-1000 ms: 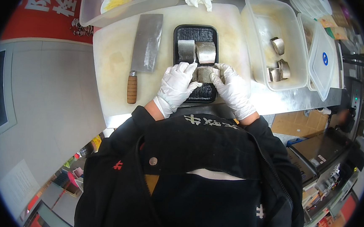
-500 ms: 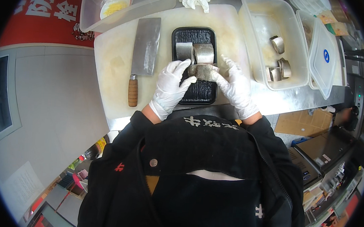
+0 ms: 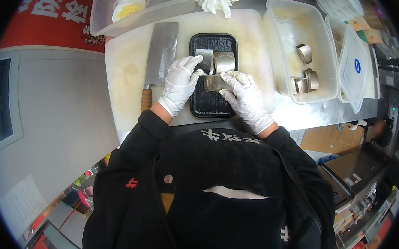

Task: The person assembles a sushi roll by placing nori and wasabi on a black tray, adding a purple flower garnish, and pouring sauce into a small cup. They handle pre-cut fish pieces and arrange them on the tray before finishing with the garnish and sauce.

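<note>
A black ribbed tray (image 3: 212,108) lies on the cutting board in front of me, with silver-skinned cut fish pieces in its upper half. My white-gloved left hand (image 3: 179,82) has its thumb and fingertips closed on the left fish piece (image 3: 205,56). A second fish piece (image 3: 224,61) rests just to the right of that one. Nearer to me, my gloved right hand (image 3: 246,99) pinches another fish piece (image 3: 216,83) by its right end, tilted over the tray.
A wooden-handled cleaver (image 3: 162,52) lies left of the tray on the white cutting board (image 3: 124,73). The clear plastic tub (image 3: 287,29) at right holds several more fish pieces; a lid (image 3: 354,75) leans beside it. Behind are crumpled white gloves (image 3: 216,3) and another plastic bin (image 3: 100,18).
My left hand has shifted up onto the left fish piece. The near piece, earlier between both hands, is now in my right hand, which has moved inward and tilted it.
</note>
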`<action>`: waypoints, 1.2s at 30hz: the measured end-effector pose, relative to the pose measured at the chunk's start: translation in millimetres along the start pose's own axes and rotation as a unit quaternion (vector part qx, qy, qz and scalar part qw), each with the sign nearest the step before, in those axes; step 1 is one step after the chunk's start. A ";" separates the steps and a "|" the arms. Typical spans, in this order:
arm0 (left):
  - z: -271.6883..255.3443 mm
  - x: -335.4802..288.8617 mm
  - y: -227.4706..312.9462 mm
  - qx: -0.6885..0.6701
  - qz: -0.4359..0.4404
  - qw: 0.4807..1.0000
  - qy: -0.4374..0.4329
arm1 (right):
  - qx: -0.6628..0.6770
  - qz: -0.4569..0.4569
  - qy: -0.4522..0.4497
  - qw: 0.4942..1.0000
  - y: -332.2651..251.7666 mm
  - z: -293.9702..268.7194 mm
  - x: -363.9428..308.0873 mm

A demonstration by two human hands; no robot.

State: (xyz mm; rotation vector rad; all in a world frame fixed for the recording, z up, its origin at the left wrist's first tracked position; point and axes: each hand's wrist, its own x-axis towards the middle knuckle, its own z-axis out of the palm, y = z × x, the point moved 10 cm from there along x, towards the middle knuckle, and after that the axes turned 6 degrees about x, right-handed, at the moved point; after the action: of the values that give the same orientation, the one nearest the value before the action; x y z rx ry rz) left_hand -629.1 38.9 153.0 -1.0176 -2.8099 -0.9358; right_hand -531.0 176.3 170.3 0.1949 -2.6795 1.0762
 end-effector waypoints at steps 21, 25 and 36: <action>21.5 7.4 8.8 0.053 0.038 0.998 -0.024 | -0.028 0.008 -0.039 0.999 36.9 20.4 55.8; -22.8 -5.9 4.8 -0.016 0.014 0.995 0.093 | 0.014 0.012 0.030 0.999 23.6 -19.9 46.9; 13.5 -32.4 36.2 0.041 0.025 0.999 -0.021 | 0.003 -0.078 -0.040 0.996 4.9 20.8 0.4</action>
State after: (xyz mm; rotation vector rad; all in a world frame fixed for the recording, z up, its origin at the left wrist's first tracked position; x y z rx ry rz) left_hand -579.8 49.5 154.6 -1.1023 -2.8162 -0.7962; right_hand -536.2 165.4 152.7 0.4481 -2.6778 1.0503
